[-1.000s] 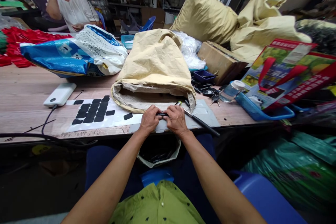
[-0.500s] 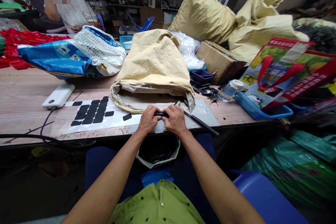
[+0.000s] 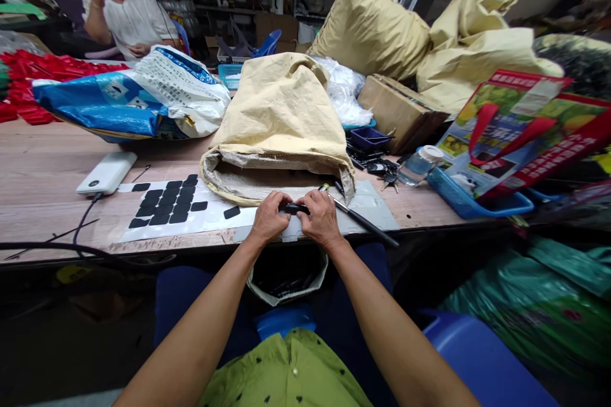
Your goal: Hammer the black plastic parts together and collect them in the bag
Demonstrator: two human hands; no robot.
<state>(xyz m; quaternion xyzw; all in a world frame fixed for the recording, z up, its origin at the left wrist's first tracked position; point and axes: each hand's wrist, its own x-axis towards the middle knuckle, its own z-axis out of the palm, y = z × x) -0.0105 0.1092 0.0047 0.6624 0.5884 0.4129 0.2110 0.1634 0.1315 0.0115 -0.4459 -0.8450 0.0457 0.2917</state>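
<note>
A small, glossy black piece (image 3: 294, 208) lies between my two hands at the table's front edge; its exact kind does not show. My left hand (image 3: 271, 217) is closed on its left end. On the other end my right hand (image 3: 319, 215) pinches with thumb and fingers. Just behind is the open mouth of a cream cloth sack (image 3: 281, 108). A hammer (image 3: 365, 224) with a dark handle rests to the right of my right hand, on a grey sheet (image 3: 377, 206). Below, on my lap, an open container (image 3: 274, 300) holds dark pieces.
Black rounded squares (image 3: 167, 200) lie on a white sheet at the left, near a white power bank (image 3: 105, 173) with a cable. A blue-white bag (image 3: 133, 98) stands behind them. To the right are keys (image 3: 390, 181), a water bottle (image 3: 420, 165) and a blue basket (image 3: 477, 200). Two people sit far left.
My hands have drawn slightly apart, showing more of the black piece between them. At the far left, a person in white has raised a hand toward the head.
</note>
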